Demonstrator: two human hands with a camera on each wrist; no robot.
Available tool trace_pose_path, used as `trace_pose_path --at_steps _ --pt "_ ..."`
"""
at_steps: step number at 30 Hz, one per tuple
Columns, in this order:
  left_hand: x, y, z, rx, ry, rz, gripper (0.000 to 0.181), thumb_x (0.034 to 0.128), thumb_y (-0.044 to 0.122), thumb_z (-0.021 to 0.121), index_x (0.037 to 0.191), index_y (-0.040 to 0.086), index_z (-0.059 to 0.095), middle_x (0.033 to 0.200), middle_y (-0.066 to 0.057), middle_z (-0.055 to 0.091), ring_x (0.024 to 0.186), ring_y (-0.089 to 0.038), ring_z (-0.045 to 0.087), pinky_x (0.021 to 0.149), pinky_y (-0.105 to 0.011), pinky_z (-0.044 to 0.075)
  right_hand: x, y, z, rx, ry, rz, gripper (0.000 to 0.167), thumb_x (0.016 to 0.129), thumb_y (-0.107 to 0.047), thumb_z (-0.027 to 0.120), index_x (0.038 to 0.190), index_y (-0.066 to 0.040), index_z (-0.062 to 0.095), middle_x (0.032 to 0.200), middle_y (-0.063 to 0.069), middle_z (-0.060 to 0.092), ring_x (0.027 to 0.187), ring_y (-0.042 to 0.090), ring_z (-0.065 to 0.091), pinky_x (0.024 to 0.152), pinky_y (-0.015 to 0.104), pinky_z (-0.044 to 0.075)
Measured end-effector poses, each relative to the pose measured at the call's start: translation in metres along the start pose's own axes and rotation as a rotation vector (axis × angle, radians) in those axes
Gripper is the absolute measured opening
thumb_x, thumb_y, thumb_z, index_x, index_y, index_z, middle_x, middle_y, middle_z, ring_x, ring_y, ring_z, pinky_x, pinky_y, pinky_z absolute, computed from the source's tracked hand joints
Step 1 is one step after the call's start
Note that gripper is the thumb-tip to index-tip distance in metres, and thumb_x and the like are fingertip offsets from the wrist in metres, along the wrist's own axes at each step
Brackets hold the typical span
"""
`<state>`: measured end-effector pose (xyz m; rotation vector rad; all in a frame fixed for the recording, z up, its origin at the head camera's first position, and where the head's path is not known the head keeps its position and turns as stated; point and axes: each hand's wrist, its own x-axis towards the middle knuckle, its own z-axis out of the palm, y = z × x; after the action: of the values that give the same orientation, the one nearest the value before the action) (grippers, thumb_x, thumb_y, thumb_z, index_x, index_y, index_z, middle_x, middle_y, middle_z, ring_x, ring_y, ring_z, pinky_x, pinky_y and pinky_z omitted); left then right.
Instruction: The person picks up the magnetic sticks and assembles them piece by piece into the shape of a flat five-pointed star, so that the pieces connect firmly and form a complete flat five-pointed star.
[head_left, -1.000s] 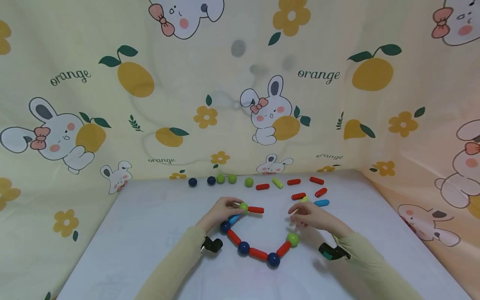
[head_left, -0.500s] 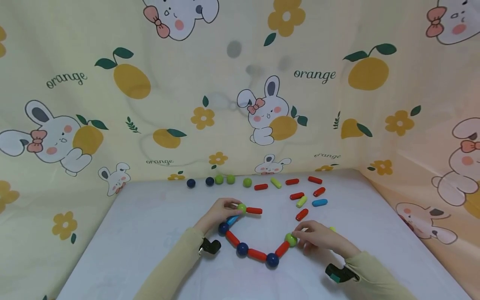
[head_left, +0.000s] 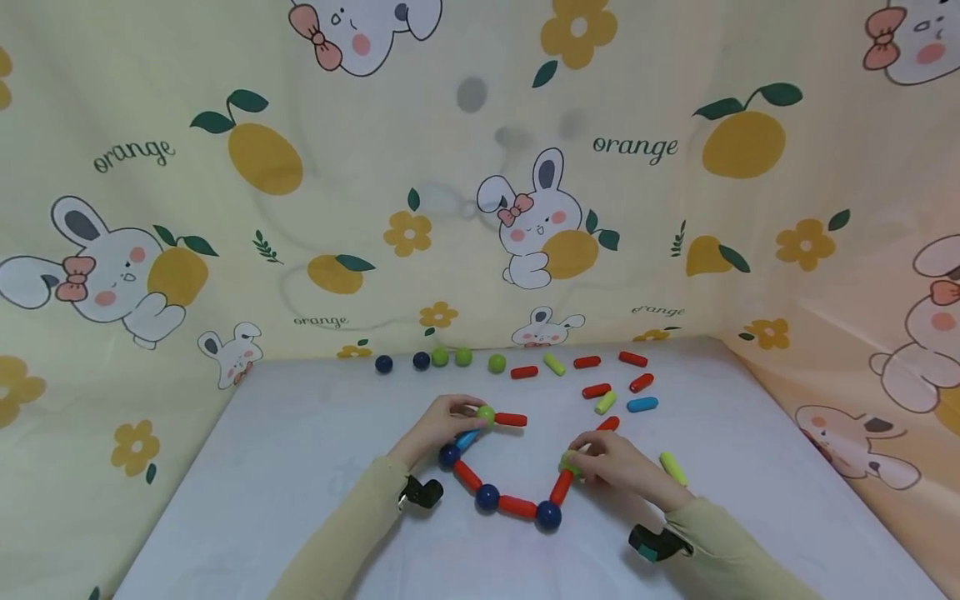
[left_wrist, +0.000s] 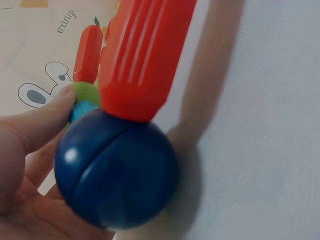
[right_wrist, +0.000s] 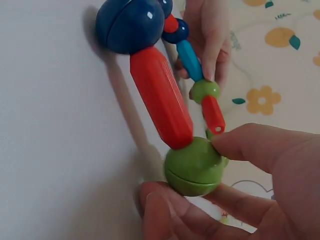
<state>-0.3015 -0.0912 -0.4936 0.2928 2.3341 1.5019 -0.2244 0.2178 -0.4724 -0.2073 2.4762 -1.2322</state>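
Observation:
A curved chain of balls and rods lies on the white table. My left hand [head_left: 438, 425] pinches a green ball [head_left: 486, 415] at its far end, from which a red rod [head_left: 512, 420] sticks out to the right. A blue rod [right_wrist: 189, 59] joins that ball to a dark blue ball [head_left: 449, 456]. Red rods and dark blue balls make up the front of the curve. At the chain's other end, my right hand [head_left: 618, 467] holds a second green ball [right_wrist: 194, 167] between thumb and fingers, with a red rod [right_wrist: 162, 97] attached. A gap separates the two ends.
Loose dark blue balls [head_left: 384, 364] and green balls [head_left: 497, 363] line the table's back. Several red rods [head_left: 587, 362], yellow-green rods [head_left: 606, 402] and a blue rod [head_left: 642, 404] lie at back right. Another yellow-green rod [head_left: 673, 468] sits beside the right wrist.
My right hand has come down from near the loose rods to the chain's right end and gripped its green ball. That ball has shifted left and slightly away. The left hand keeps its hold.

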Motion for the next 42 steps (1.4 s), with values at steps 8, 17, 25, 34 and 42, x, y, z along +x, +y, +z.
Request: trace_pose_path --at_steps 8,17,25,34,42 --pt "0.001 0.001 0.003 0.005 -0.03 0.024 0.034 0.0855 0.032 0.073 0.117 0.021 0.068 0.107 0.001 0.065 0.098 -0.019 0.057 0.086 -0.038 0.048 0.017 -0.01 0.005 0.084 0.025 -0.034 0.04 0.09 -0.031 0.067 0.12 -0.006 0.061 0.092 0.008 0.06 0.073 0.023 0.061 0.069 0.032 0.053" --pt "0.003 0.002 0.007 0.007 -0.045 0.048 0.033 0.0857 0.03 0.073 0.116 0.02 0.068 0.107 0.002 0.065 0.1 -0.018 0.057 0.089 -0.04 0.047 0.028 -0.02 0.007 0.115 -0.016 -0.056 0.038 0.093 -0.024 0.064 0.124 -0.002 0.058 0.092 0.009 0.061 0.074 0.024 0.061 0.07 0.034 0.054" --pt "0.003 0.003 0.008 0.025 -0.048 0.056 0.033 0.0863 0.028 0.072 0.117 0.017 0.068 0.107 0.002 0.066 0.1 -0.017 0.058 0.088 -0.038 0.048 0.032 -0.026 0.01 0.116 0.0 -0.038 0.033 0.092 -0.019 0.065 0.117 0.0 0.058 0.089 0.009 0.062 0.073 0.024 0.062 0.069 0.034 0.055" --pt "-0.003 -0.001 -0.002 -0.018 -0.053 -0.007 0.036 0.0938 0.033 0.062 0.121 0.01 0.063 0.105 -0.003 0.066 0.093 -0.02 0.061 0.083 -0.036 0.052 0.036 -0.019 0.01 0.118 0.005 -0.007 0.031 0.092 -0.022 0.065 0.113 0.0 0.062 0.091 0.007 0.063 0.076 0.022 0.06 0.071 0.032 0.054" --pt "-0.04 -0.002 -0.011 0.062 0.151 -0.077 0.031 0.0916 0.028 0.066 0.11 0.002 0.064 0.088 -0.007 0.066 0.073 -0.017 0.064 0.067 -0.029 0.054 0.039 -0.013 0.007 0.126 -0.009 0.009 0.029 0.09 -0.02 0.067 0.112 -0.002 0.063 0.095 0.007 0.063 0.078 0.021 0.06 0.071 0.029 0.053"
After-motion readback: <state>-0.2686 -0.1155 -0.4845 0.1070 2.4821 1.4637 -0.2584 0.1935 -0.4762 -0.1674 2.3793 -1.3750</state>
